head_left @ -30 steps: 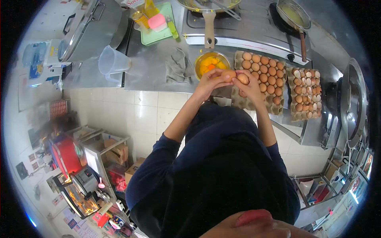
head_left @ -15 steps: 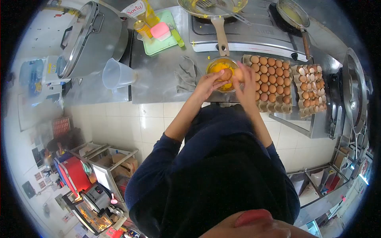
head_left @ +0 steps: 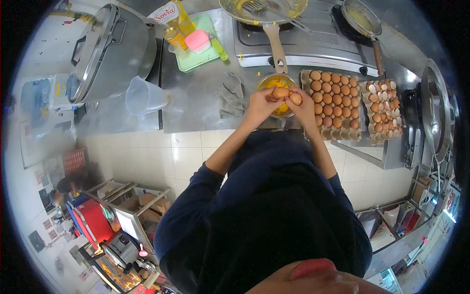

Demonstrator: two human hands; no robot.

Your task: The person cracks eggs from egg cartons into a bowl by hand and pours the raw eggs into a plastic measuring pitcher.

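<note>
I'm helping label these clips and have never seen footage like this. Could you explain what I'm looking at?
There is no machine here, just a person's bare hands. One camera, worn on the head, looks forward and down, so their own body fills the lower part of the round, bent-looking view.

The left hand holds one egg, and the right hand holds another egg. Both are over a metal bowl with yellow yolk in it.

On the metal counter, right of the bowl, sit a cardboard tray of eggs and a second tray with broken shells. To its left are a grey cloth and a plastic jug.
</note>
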